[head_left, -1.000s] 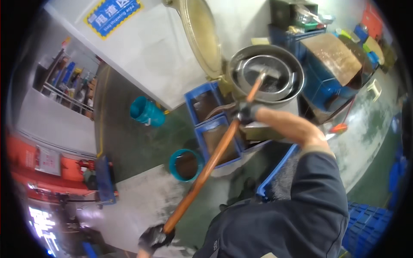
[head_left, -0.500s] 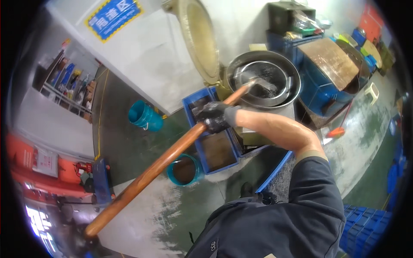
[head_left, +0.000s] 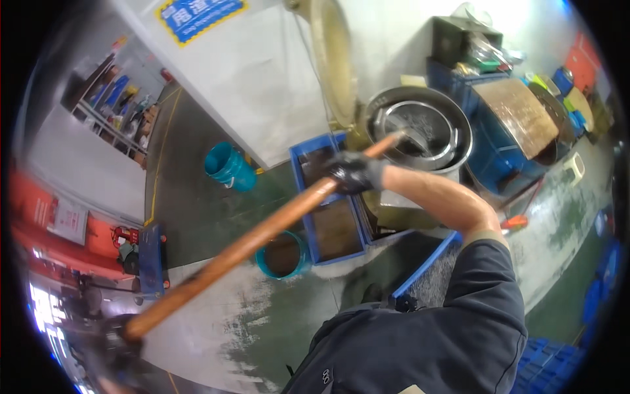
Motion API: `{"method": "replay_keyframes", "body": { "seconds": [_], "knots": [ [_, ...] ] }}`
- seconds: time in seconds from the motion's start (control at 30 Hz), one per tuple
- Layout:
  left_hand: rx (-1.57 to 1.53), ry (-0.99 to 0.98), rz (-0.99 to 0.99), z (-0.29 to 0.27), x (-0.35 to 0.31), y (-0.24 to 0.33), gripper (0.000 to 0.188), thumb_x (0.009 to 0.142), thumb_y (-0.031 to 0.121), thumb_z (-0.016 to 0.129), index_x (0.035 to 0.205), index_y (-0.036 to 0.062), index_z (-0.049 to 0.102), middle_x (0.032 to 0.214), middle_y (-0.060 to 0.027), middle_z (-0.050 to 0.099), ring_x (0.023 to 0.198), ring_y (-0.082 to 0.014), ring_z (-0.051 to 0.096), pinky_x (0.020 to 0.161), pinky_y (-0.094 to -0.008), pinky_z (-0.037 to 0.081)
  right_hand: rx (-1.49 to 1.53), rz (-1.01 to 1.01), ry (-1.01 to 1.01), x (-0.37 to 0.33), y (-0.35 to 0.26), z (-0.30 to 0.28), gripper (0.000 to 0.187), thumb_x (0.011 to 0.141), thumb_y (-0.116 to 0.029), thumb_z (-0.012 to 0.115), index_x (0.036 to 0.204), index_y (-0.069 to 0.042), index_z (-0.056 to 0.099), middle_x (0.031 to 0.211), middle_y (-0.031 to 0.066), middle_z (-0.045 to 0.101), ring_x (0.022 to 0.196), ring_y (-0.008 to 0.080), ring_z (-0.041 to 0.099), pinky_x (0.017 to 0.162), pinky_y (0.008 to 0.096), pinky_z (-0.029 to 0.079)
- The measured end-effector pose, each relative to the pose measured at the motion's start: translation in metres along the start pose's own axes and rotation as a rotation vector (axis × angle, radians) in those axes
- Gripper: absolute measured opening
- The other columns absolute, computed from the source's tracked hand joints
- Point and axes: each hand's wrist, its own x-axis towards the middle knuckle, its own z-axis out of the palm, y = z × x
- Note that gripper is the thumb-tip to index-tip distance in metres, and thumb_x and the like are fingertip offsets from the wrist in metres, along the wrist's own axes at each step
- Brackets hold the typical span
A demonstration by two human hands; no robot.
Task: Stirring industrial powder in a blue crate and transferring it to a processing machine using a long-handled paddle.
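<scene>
My right hand (head_left: pixel 354 174), in a dark glove, is closed around the upper part of a shovel's long wooden handle (head_left: pixel 256 240). At the lower left, my left hand (head_left: pixel 121 345), gloved and partly blurred, grips the handle's end. The handle runs slantwise up to the right. Its far end reaches over a round metal tub (head_left: pixel 464 141) with an inner ring, where the shovel's flat blade (head_left: pixel 415 139) shows only in part. Dark, shiny material (head_left: pixel 433 128) lies inside the ring. The tub's beige lid (head_left: pixel 335 62) stands raised behind it.
Blue crates (head_left: pixel 338 230) stand on the floor before the tub, beside a teal bucket (head_left: pixel 282 255) of brown contents. Another teal bucket (head_left: pixel 230 167) is farther left. A blue bin (head_left: pixel 502 161) with a board on top stands right. Near my body is a blue-edged container (head_left: pixel 426 262) of grey bits.
The view has shifted, so the surroundings sit farther right. Both hands keep hold of the shovel; its blade remains over the tub, now less visible.
</scene>
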Motion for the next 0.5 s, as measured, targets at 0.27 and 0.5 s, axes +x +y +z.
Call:
{"method": "replay_keyframes", "body": {
  "seconds": [0.27, 0.5],
  "knots": [
    [0.818, -0.037, 0.943, 0.029, -0.009, -0.027, 0.036, 0.085, 0.037, 0.057, 0.103, 0.0065, 0.065, 0.084, -0.0153, 0.066, 0.068, -0.0284, 0.062, 0.062, -0.0372, 0.051, -0.034, 0.130, -0.357, -0.028, 0.063, 0.048, 0.049, 0.073, -0.016, 0.072, 0.121, -0.017, 0.066, 0.108, 0.0137, 0.070, 0.098, 0.0318, 0.068, 0.085, 0.0402, 0.054],
    [1.472, 0.007, 1.047, -0.007, -0.015, -0.036, 0.038, 0.076, 0.036, 0.064, 0.102, 0.0093, 0.068, 0.083, -0.0128, 0.070, 0.077, -0.0316, 0.068, 0.070, -0.0426, 0.054, 0.006, -0.028, 0.008, -0.029, 0.007, 0.052, 0.024, 0.065, -0.025, 0.073, 0.084, -0.012, 0.072, 0.089, 0.0118, 0.070, 0.083, 0.0301, 0.066, 0.078, 0.0398, 0.053]
  ]
}}
